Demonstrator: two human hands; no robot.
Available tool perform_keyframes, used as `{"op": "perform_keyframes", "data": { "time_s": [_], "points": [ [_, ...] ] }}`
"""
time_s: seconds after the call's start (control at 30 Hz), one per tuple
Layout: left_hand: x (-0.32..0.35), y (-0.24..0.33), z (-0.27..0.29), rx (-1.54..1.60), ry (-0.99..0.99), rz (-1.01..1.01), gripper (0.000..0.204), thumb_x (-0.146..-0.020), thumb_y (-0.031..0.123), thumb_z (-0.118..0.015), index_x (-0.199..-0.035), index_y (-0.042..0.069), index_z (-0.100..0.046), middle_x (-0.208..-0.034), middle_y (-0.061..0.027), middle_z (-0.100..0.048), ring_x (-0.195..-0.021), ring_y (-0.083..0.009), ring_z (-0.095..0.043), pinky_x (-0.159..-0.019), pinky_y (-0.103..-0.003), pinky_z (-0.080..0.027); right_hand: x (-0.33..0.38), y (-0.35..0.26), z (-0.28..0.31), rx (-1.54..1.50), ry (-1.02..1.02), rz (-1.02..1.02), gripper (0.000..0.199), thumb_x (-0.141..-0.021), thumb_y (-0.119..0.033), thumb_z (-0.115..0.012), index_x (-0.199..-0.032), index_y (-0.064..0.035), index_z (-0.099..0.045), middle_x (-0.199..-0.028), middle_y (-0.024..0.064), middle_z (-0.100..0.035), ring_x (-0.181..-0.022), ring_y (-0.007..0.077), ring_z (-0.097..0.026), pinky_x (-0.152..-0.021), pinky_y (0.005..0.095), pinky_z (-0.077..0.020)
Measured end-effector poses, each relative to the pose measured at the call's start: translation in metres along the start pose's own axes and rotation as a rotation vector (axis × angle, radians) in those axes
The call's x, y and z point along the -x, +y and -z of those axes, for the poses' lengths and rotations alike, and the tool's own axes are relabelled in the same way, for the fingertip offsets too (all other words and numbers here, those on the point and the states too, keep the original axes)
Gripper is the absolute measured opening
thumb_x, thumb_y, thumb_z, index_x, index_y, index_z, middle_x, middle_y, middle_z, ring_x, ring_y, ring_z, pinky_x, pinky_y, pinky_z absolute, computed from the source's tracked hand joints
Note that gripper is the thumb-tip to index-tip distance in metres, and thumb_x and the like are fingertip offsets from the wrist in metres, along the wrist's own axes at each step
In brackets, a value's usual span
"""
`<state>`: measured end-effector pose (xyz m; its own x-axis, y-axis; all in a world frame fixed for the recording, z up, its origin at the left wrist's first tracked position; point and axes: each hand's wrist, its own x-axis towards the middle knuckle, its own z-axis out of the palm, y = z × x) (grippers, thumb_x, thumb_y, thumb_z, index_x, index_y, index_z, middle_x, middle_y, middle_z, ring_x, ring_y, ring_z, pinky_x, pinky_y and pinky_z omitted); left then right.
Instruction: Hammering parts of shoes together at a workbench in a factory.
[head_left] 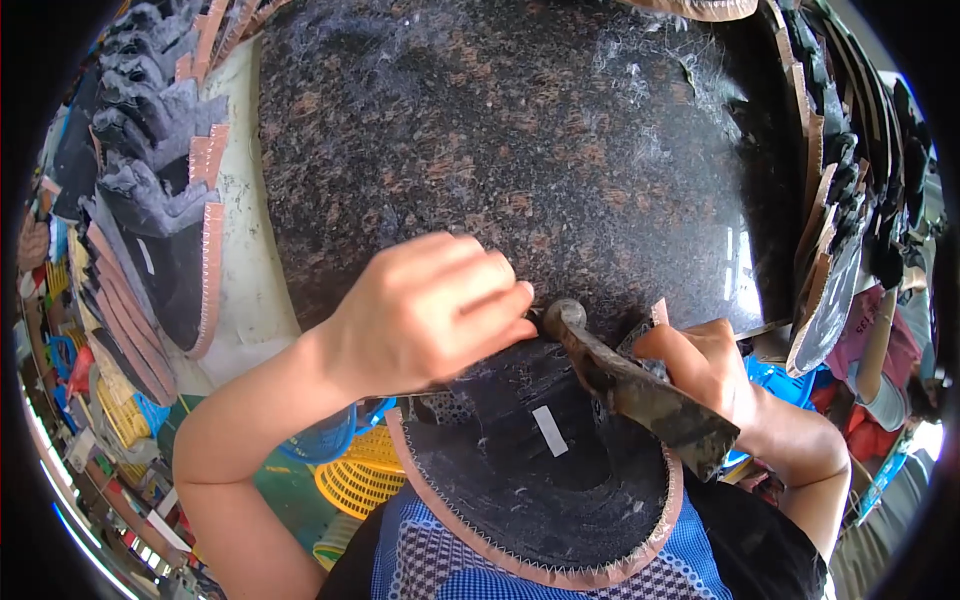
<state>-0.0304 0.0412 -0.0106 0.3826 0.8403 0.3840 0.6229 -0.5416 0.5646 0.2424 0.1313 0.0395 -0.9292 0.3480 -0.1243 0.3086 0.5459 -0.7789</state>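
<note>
Across my lap lies a black shoe upper (pixel 500 490), its curved edge bound in a pinkish-brown band with zigzag stitching; a small white label sits on its inside. My left hand (pixel 430 310) is above its far left part, blurred, fingers curled into a pinch. Whatever is between those fingertips cannot be made out. My right hand (pixel 705 370) is closed at the upper's far right side, around a dark metal hammer (pixel 640 390) with a rounded knob and a broad flared end. The hammer's handle is hidden. The hammer hangs over the upper's right part.
Ahead of me stretches a speckled dark stone slab (pixel 500 150) with bits of fibre on it. Grey-lined uppers (pixel 150 200) are stacked at left, and more black uppers (pixel 840 230) at right. Yellow baskets (pixel 360 475) stand below at left. Another person (pixel 885 345) is at far right.
</note>
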Motion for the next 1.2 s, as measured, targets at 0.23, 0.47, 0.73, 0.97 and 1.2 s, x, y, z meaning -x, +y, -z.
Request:
{"op": "perform_keyframes", "data": {
  "time_s": [0.23,0.47,0.73,0.97,1.2],
  "points": [
    [0.008,0.014,-0.009,0.138,0.067,0.162,0.024,-0.065,0.0,-0.085,-0.087,0.001,-0.075,-0.083,-0.0042,-0.064,-0.07,-0.0227,-0.063,-0.061,-0.033,-0.053,-0.01,-0.005,0.018,0.069,0.015,-0.038,0.034,-0.081,-0.033,-0.076,-0.089,-0.0034,-0.06,-0.064,0.0078,-0.063,-0.052,0.0264,-0.066,-0.05,0.0392,-0.0491],
    [0.011,0.031,-0.011,-0.069,0.078,0.126,0.024,-0.065,-0.001,-0.083,-0.087,-0.001,-0.073,-0.083,-0.0078,-0.063,-0.07,-0.0237,-0.062,-0.059,-0.034,-0.053,-0.016,0.009,0.007,0.047,-0.036,0.108,0.018,-0.083,-0.014,-0.071,-0.089,-0.0035,-0.057,-0.059,0.0089,-0.055,-0.05,0.0289,-0.063,-0.045,0.0402,-0.0478],
    [0.018,0.038,-0.012,0.01,0.098,0.247,0.026,-0.064,0.0,-0.084,-0.088,0.001,-0.074,-0.084,-0.0053,-0.064,-0.077,-0.0251,-0.063,-0.065,-0.033,-0.054,-0.022,0.001,0.013,0.014,0.0,0.06,0.02,-0.08,-0.013,-0.073,-0.088,-0.0042,-0.057,-0.061,0.0091,-0.056,-0.051,0.028,-0.063,-0.045,0.0392,-0.0481],
    [0.022,0.034,-0.01,0.032,0.145,0.239,0.027,-0.065,-0.002,-0.081,-0.09,0.002,-0.074,-0.081,-0.0041,-0.062,-0.077,-0.0242,-0.062,-0.063,-0.034,-0.051,-0.022,0.003,0.014,0.069,-0.082,-0.01,0.02,-0.082,-0.014,-0.072,-0.092,-0.0052,-0.057,-0.061,0.0071,-0.057,-0.052,0.0302,-0.062,-0.047,0.0398,-0.0485],
    [0.026,0.045,-0.017,-0.006,0.164,0.249,0.028,-0.064,-0.005,-0.078,-0.091,0.0,-0.074,-0.08,-0.0038,-0.062,-0.066,-0.0198,-0.062,-0.055,-0.03,-0.049,-0.013,0.003,0.017,0.171,-0.11,0.002,0.028,-0.079,-0.017,-0.076,-0.094,-0.0067,-0.055,-0.061,0.007,-0.06,-0.051,0.0284,-0.064,-0.046,0.0382,-0.0494]
  ]
}}
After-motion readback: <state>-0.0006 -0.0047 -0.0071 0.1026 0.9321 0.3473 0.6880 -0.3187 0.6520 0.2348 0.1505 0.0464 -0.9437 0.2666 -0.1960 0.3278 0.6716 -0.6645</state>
